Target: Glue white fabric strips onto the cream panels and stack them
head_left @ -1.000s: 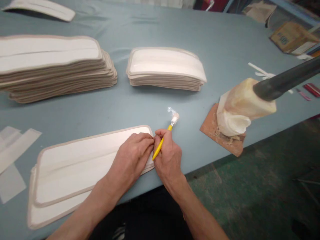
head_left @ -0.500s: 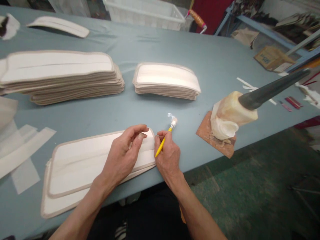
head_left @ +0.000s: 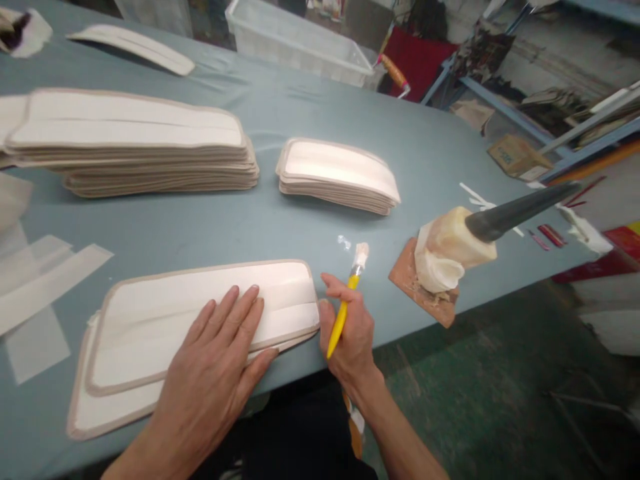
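A long white panel with a beige edge [head_left: 145, 313] lies on top of a second like panel [head_left: 95, 419] at the table's front. My left hand [head_left: 215, 360] rests flat on the upper panel, fingers stretched out, thumb near its front edge. At the panel's right end, my right hand [head_left: 353, 327] is closed around a yellow-handled paintbrush [head_left: 339, 327]. The brush's bristles carry something whitish and point away from me. The right thumb is close to the panel's corner; whether it touches is hard to tell. A whitish smear [head_left: 344, 243] marks the table beside the bristles.
Two stacks of edged panels, a long one [head_left: 135, 123] and a short one [head_left: 340, 163], stand farther back. To the right, a whitish block with a dark handle [head_left: 455, 247] sits on a brown board [head_left: 403, 267]. Pale strips [head_left: 60, 280] lie left. A white crate [head_left: 300, 47] stands behind.
My left hand has come down from curled above the panel to flat on it, farther left. The right hand has moved slightly right and toward me with the paintbrush. The view has shifted.
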Demonstrator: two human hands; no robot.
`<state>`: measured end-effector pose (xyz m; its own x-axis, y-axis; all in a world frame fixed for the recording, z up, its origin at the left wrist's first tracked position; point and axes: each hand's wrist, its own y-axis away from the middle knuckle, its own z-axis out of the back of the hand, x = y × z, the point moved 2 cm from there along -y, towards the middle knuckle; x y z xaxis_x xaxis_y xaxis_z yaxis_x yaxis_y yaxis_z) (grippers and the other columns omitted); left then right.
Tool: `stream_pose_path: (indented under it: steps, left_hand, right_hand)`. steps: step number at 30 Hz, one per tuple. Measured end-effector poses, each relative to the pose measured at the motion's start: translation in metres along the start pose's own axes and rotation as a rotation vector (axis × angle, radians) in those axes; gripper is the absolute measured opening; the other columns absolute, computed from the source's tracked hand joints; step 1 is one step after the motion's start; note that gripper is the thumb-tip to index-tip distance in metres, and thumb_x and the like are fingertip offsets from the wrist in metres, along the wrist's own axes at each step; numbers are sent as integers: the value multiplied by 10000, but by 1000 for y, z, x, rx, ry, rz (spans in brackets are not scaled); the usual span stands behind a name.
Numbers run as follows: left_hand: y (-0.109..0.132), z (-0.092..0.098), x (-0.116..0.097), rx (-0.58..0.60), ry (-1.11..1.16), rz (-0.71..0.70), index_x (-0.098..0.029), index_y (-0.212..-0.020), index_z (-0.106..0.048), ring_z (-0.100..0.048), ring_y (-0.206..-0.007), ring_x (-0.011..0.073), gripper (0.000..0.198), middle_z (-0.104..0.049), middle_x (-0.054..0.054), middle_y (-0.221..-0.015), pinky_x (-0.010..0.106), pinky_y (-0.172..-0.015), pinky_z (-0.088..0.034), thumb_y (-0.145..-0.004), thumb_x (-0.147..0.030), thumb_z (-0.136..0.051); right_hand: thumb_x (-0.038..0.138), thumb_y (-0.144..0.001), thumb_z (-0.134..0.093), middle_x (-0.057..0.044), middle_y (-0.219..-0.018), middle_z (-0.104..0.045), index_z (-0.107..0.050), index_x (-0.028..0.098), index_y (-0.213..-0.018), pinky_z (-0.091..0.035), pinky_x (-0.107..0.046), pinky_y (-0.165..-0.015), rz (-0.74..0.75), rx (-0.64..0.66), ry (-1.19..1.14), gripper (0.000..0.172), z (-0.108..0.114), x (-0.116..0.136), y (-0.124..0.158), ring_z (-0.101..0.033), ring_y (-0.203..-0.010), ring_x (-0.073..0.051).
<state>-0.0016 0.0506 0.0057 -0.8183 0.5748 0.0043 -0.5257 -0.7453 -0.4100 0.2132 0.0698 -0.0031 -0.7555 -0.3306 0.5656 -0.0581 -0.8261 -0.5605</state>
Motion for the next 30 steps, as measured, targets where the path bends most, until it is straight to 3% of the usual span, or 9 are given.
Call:
stream_pose_path:
  steps: [2, 5, 11, 16, 21, 25, 30]
  left_hand:
    - [-1, -6, -6, 11, -43, 6, 4, -1467, -512, -485, -1446, 429, 639, -525, 237, -1574, 547, -1174, -346, -1090, -463, -291]
    - [0, -10, -9, 15, -76, 5, 27, -1470, -503, -487, -1443, 443, 672, -519, 255, -1573, 552, -1169, -345, -1083, -462, -250]
    - [5, -16, -9, 49, -112, -9, 41, -1496, -473, -468, -1459, 458, 664, -505, 264, -1581, 556, -1165, -348, -1066, -392, -213]
    - [6, -20, -8, 76, -107, -4, 51, -1502, -464, -449, -1464, 473, 687, -490, 273, -1589, 565, -1160, -343, -1066, -411, -203]
    - [7, -20, -9, 79, -85, 7, 45, -1497, -477, -441, -1466, 472, 705, -484, 273, -1595, 568, -1167, -327, -1074, -464, -232]
    - [6, -19, -10, 84, -71, 17, 39, -1504, -473, -427, -1480, 472, 689, -462, 270, -1614, 573, -1180, -316, -1076, -461, -267]
    - [8, -21, -9, 88, -67, 35, 6, -1551, -427, -412, -1507, 454, 654, -454, 249, -1629, 563, -1188, -331, -1069, -418, -305]
  right_hand:
    - [280, -1073, -525, -176, -1379, -708, -511, 229, -1170, -575, -435, -1037, 151, 73, -35, 110, 3, 11, 9, -674, -1310, -251]
    - [316, -1057, -575, -195, -1471, -649, -495, 225, -1205, -512, -500, -1141, 269, 201, -61, 191, -3, 25, 22, -566, -1444, -263]
    - [543, -1022, -615, -247, -1527, -584, -513, 196, -1244, -446, -561, -1195, 200, 257, -8, 425, -22, 24, 33, -532, -1470, -327]
    - [639, -999, -627, -258, -1551, -555, -506, 189, -1273, -439, -566, -1189, 187, 269, 21, 541, -23, 22, 31, -515, -1477, -351]
    - [569, -1023, -630, -271, -1584, -512, -490, 178, -1299, -415, -579, -1188, 150, 320, 96, 499, -19, 17, 34, -464, -1515, -358]
    - [544, -1054, -586, -261, -1588, -513, -479, 177, -1327, -378, -583, -1205, 129, 261, 123, 470, -14, 15, 35, -447, -1529, -346]
    - [515, -1043, -580, -258, -1586, -517, -443, 201, -1331, -371, -559, -1229, 190, 236, 12, 448, -16, 35, 26, -445, -1539, -305]
